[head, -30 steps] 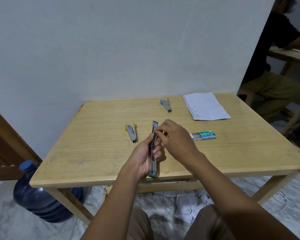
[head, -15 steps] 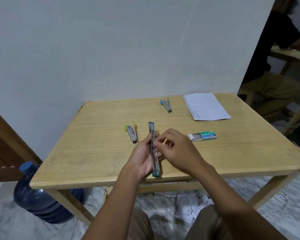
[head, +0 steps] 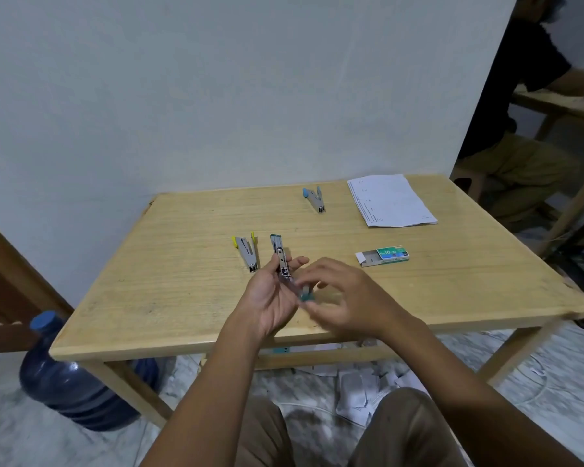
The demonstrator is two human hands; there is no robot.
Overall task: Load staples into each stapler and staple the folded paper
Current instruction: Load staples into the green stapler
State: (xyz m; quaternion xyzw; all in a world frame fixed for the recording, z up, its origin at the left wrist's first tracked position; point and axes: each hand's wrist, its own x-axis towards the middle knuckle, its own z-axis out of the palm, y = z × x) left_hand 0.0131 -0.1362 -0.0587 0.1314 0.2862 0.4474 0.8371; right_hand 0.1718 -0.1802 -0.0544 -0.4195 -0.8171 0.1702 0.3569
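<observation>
- The left hand (head: 267, 298) is hovering over the table (head: 182, 281), a little in from the middle of the near edge. Its palm is turned up, and its fingers and thumb are curling round the middle of the green stapler (head: 276, 247).
- The green stapler is lying across that palm, swung open into one long strip. Its far end is pointing toward the far edge, and its teal near end is pointing toward the near edge.
- The right hand (head: 351, 298) is hanging just right of the left hand with its fingers bent in toward the teal near end. Motion blur is smearing the fingertips, so I cannot tell whether they are pinching that end or only touching it.
- The yellow stapler (head: 246, 252) is lying on the table just left of the held one, about midway between the near and far edges.
- The blue stapler (head: 314, 198) is lying near the far edge, right of its middle.
- The folded paper (head: 390, 200) is lying flat in the far right corner, well apart from both hands.
- The staple box (head: 383, 256) is lying right of the hands, toward the right edge, with its white tray sliding out on the left side.
- A blue water bottle (head: 71, 375) is standing on the floor by the near left leg.
- Paper scraps (head: 361, 389) are lying on the floor under the near edge.
- Another person (head: 520, 129) is sitting beyond the far right corner.
</observation>
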